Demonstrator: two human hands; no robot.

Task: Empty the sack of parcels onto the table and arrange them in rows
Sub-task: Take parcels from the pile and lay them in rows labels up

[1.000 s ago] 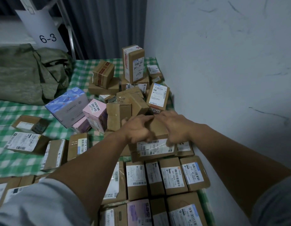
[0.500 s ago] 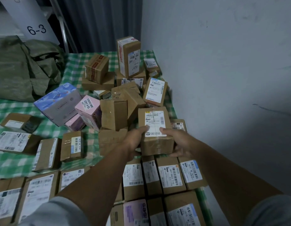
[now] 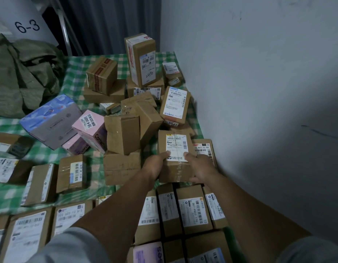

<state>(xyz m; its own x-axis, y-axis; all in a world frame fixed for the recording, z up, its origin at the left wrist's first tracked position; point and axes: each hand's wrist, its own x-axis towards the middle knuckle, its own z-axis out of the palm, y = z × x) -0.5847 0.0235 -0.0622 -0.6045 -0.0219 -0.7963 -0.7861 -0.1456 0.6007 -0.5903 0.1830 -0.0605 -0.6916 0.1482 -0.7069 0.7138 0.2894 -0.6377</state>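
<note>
Cardboard parcel [image 3: 174, 158] is gripped by left hand [image 3: 154, 165] and right hand [image 3: 201, 168]; green sack [image 3: 22, 76] lies crumpled behind.

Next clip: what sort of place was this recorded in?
Probably a parcel sorting or pickup depot: many labelled cardboard parcels, piled and in rows on a checked-cloth table; a crumpled green woven sack at its far left; a sign marked "6-3" behind.

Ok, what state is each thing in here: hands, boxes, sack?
held box: label up, gripped on both sides.
left hand: grips its left side.
right hand: grips its right side.
sack: crumpled, slumped at far left.
pile: jumbled, unsorted.
tall box: standing on end atop pile.
rows: boxes flat, labels up, side by side.
</note>
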